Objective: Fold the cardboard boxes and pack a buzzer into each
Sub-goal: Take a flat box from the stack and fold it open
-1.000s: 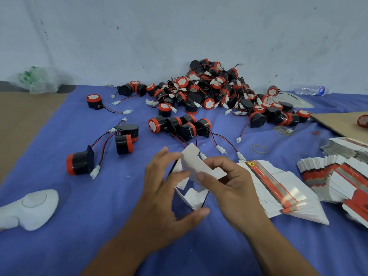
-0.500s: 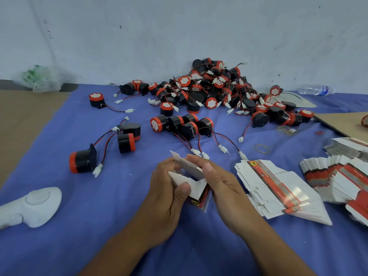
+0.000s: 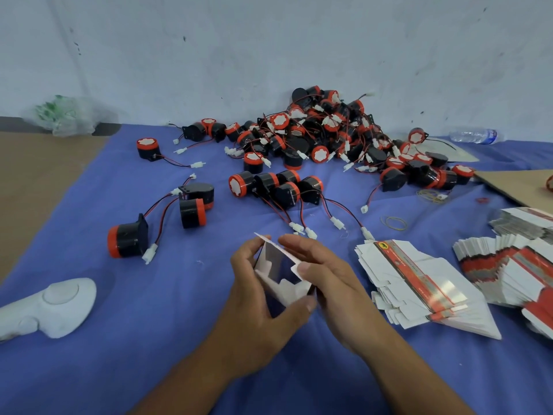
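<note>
Currently both hands are gripping one cardboard box [image 3: 287, 292] between them. The left hand [image 3: 254, 304] is cupping its left side, thumb at the lower corner. The right hand [image 3: 332, 283] is pinching the right edge. The box is gaping half-open above the blue cloth [image 3: 149, 339], with fingers covering its outer faces. Flat boxes [image 3: 419, 283] are lying just right of the hands, buzzers [image 3: 329, 136] are lying beyond, and a further stack [image 3: 508, 265] is running off frame.

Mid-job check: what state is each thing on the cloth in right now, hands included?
cardboard box: partly opened, end not closed, held by both hands
left hand: grips the box
right hand: pinches the box
buzzer pile: heaped, unpacked, wires tangled
flat box stack: unfolded, fanned out on the cloth
water bottle: lying on its side
</note>
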Demonstrator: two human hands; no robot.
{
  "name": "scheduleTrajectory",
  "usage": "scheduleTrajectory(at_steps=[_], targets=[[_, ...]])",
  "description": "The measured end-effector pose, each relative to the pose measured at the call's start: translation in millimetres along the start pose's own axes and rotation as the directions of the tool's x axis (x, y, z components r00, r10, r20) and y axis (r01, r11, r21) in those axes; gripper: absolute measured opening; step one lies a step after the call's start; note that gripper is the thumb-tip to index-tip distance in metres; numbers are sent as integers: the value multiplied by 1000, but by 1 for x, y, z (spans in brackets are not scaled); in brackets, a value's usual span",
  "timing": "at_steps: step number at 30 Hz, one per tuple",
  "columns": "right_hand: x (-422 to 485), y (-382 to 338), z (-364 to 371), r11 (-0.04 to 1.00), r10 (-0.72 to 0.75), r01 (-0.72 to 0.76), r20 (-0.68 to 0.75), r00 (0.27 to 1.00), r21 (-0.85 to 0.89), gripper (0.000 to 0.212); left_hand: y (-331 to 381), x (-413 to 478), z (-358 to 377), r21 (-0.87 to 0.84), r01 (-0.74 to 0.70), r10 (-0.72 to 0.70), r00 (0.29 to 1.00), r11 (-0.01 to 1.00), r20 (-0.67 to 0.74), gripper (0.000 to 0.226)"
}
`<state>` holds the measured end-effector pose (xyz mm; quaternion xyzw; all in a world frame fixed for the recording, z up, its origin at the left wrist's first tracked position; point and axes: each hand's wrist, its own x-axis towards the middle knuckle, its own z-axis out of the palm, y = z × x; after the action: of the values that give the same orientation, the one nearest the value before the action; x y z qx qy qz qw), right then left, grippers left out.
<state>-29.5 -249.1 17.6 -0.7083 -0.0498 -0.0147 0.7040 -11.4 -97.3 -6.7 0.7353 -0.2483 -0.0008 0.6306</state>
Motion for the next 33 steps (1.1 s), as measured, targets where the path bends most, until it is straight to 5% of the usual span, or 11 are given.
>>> scheduleTrajectory(at_steps=[11, 15, 19, 21, 24, 26, 29, 31, 33], targets=[[-1, -7, -6, 992, -22, 29, 57, 998, -126, 56, -3, 5, -5, -29, -113, 111, 991, 993, -69, 85], [-2, -8, -3, 988, -68, 78, 81, 994, -133, 53, -4, 10, -15, 79, -143, 142, 990, 987, 21, 100], [-2, -6, -2, 980, -135, 141, 54, 989, -142, 44, 1, 16, -21, 239, -147, 104, 978, 960, 182, 88], [-1, -2, -3, 981, -161, 159, -5, 987, -115, 37, 3, 18, -25, 149, -74, 39, 973, 986, 228, 95], [1, 0, -8, 975, -218, 212, -103, 970, -70, 31, 8, 13, -38, -33, 79, -67, 961, 996, 268, 53], [1, 2, -9, 951, -290, 264, -161, 943, -162, 26, 9, 8, -43, -6, 101, -95, 954, 995, 285, 37], [3, 6, -6, 876, -432, 262, -418, 799, -404, 15, 11, 8, -33, -152, 170, -133, 966, 974, 223, 30], [4, 5, -3, 919, -358, 124, -658, 663, -375, 20, 13, 6, -20, -233, 182, -156, 980, 955, 127, 29], [5, 2, 4, 990, -130, 49, -750, 648, -129, 37, 15, -2, -4, -173, 172, -175, 985, 970, 0, 33]])
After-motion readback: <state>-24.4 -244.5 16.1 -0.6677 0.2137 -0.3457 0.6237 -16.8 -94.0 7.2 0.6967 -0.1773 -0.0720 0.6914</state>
